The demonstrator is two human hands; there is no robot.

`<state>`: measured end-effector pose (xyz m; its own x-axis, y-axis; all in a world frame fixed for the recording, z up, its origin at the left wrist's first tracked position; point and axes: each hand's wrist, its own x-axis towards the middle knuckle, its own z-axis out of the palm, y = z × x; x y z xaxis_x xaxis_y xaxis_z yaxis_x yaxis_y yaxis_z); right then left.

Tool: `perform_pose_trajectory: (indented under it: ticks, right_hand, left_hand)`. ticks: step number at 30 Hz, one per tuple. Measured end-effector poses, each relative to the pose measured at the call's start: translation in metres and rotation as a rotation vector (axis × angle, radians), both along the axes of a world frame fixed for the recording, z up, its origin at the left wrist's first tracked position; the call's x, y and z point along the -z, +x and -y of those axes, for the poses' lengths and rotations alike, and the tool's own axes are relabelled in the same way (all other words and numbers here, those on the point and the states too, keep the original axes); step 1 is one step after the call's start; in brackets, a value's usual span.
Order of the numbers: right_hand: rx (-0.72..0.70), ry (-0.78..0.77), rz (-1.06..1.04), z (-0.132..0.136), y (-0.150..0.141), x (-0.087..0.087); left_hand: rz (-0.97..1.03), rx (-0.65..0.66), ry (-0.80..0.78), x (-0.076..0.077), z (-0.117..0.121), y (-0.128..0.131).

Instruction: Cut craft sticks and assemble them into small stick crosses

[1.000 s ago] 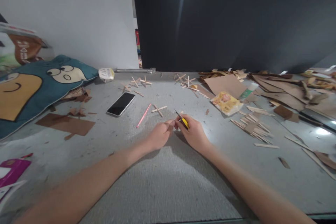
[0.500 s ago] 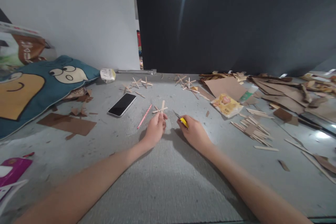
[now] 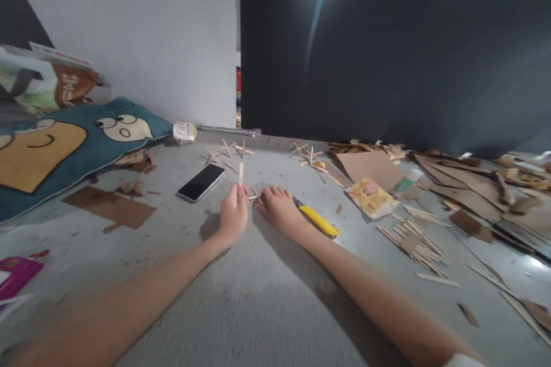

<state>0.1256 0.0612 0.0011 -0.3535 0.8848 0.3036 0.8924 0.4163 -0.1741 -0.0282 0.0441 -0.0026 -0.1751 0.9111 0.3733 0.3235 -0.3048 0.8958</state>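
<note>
- Wooden stick (image 3: 241, 172): pinched upright in the left hand (image 3: 233, 215), its lower part hidden by the fingers, above the middle of the table (image 3: 258, 304).
- Crossed sticks (image 3: 255, 194): between the two hands, which are apart, and at the fingertips of the right hand (image 3: 279, 209); that hand is palm-down, and I cannot tell whether it grips them.
- Yellow utility knife (image 3: 319, 221): lying just right of the right hand.
- Black-screened phone (image 3: 201, 182): left of the left hand.
- Yellow packet (image 3: 371, 199) and, nearer, a pile of sticks (image 3: 424, 245): to the right.
- Blue pillow (image 3: 101, 155): far left.
</note>
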Motion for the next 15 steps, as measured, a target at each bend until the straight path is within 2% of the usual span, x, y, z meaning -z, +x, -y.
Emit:
perform_pose_trajectory:
  ticks: [3,5,6,8,11,13,15]
  right_hand:
    - [-0.033,0.013,-0.016,0.001,0.001,0.005]
    - [-0.063,0.041,-0.056,0.005,0.013,0.010]
    - [-0.120,0.082,-0.144,0.008,0.020,0.012]
    - [-0.213,0.117,-0.395,0.011,0.034,0.019]
    - [-0.230,0.127,-0.708,0.012,0.044,0.027]
    - [-0.220,0.142,-0.798,0.012,0.045,0.029]
    - [-0.244,0.151,-0.803,0.012,0.044,0.028]
  left_hand:
    - [-0.012,-0.018,0.015,0.001,-0.008,-0.005]
    - [-0.019,-0.039,0.040,0.003,-0.011,-0.007]
    - [-0.010,-0.035,0.043,0.005,-0.012,-0.007]
    - [0.052,0.033,0.003,0.009,-0.014,-0.007]
    - [0.169,0.210,-0.087,0.012,-0.014,-0.005]
    - [0.201,0.281,-0.096,0.011,-0.012,-0.004]
    - [0.212,0.309,-0.087,0.009,-0.010,-0.003]
